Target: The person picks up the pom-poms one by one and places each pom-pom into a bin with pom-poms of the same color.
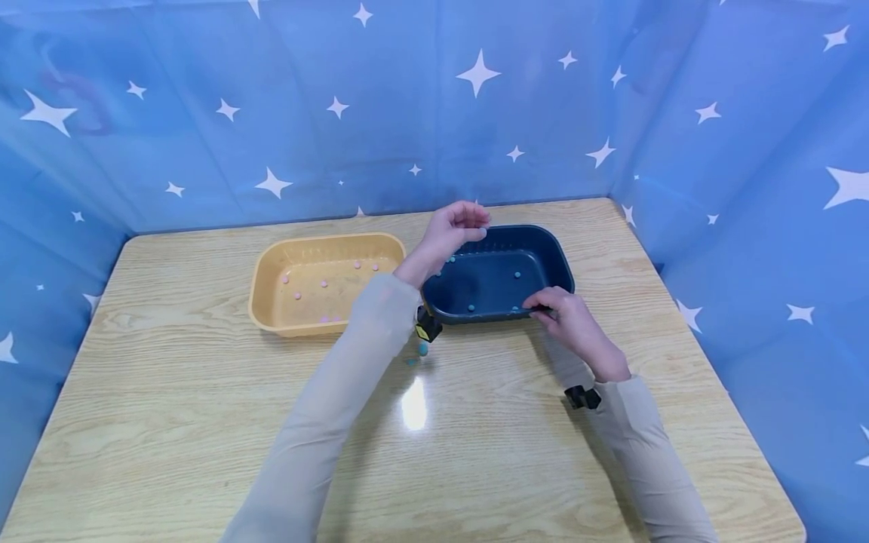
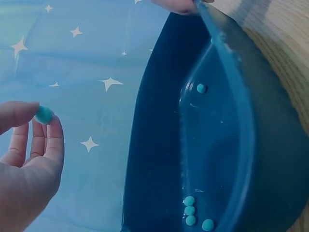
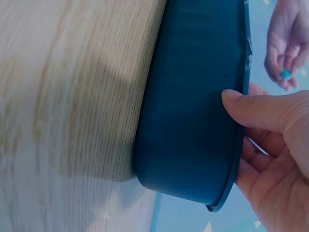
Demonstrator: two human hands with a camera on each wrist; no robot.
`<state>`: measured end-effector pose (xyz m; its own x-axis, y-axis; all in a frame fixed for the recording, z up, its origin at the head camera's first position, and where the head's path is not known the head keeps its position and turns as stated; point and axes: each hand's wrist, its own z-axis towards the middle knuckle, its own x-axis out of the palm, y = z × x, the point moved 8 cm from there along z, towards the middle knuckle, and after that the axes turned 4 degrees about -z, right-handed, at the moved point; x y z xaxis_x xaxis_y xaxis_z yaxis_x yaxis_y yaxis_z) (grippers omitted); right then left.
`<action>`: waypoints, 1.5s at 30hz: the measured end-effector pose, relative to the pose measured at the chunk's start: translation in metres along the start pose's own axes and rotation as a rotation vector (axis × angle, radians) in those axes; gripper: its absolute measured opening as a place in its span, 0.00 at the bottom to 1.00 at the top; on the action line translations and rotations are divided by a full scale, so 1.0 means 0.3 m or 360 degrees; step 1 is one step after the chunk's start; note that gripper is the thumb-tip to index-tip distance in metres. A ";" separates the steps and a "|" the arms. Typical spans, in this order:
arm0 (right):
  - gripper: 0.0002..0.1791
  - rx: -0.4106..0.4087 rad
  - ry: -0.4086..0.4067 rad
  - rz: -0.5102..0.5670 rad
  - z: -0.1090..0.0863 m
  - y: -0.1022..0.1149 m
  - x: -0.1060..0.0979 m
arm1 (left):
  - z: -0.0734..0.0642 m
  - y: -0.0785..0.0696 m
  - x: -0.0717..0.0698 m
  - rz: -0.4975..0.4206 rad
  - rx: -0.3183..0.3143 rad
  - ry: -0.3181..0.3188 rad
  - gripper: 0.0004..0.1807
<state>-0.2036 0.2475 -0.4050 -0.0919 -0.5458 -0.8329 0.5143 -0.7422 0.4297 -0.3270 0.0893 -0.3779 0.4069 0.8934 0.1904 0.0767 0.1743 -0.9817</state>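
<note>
Thumb and fingertips of my left hand (image 1: 449, 230) pinch a small teal ball (image 2: 44, 115), held up over the far left side of the dark blue plastic bin (image 1: 483, 285). My right hand (image 1: 569, 323) grips the bin's near rim toward its right end, thumb outside and fingers over the inner side, as the right wrist view shows. Several teal balls (image 2: 189, 210) lie on the bin floor, some of them lined up at one end. The left forearm covers the gap between the two bins in the head view.
To the left stands a tan bin (image 1: 305, 329) with several small pink balls (image 1: 323, 284) inside. Two teal bits (image 1: 424, 349) lie on the wooden table (image 1: 170, 392) beside the left wrist. A blue star-patterned curtain (image 1: 407, 98) hangs behind and around the table.
</note>
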 end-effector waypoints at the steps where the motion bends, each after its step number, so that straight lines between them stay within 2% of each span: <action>1: 0.12 0.0001 0.0000 0.0002 0.000 -0.001 0.001 | 0.003 -0.003 -0.001 -0.0010 0.0003 -0.0002 0.13; 6: 0.11 0.0007 0.0012 0.0010 -0.001 0.000 0.004 | 0.015 -0.002 0.001 -0.0015 -0.0003 0.0002 0.13; 19: 0.12 -0.0025 -0.0004 0.0018 0.005 0.006 0.010 | 0.032 0.056 -0.012 -0.0054 -0.0063 0.0013 0.16; 29: 0.13 -0.0014 -0.0012 0.0026 0.004 0.004 0.010 | 0.036 0.061 -0.011 -0.0073 -0.0075 0.0019 0.16; 37: 0.12 -0.0016 -0.0022 0.0003 -0.002 -0.002 0.004 | 0.015 0.040 -0.010 -0.0097 -0.0022 0.0056 0.14; 45: 0.12 -0.0038 -0.0029 0.0005 0.000 0.003 -0.001 | -0.025 0.020 -0.026 -0.0078 -0.0038 0.0069 0.13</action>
<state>-0.2032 0.2470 -0.4044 -0.1054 -0.5551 -0.8251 0.5346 -0.7313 0.4236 -0.3230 0.0804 -0.3854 0.4412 0.8651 0.2387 0.1191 0.2072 -0.9710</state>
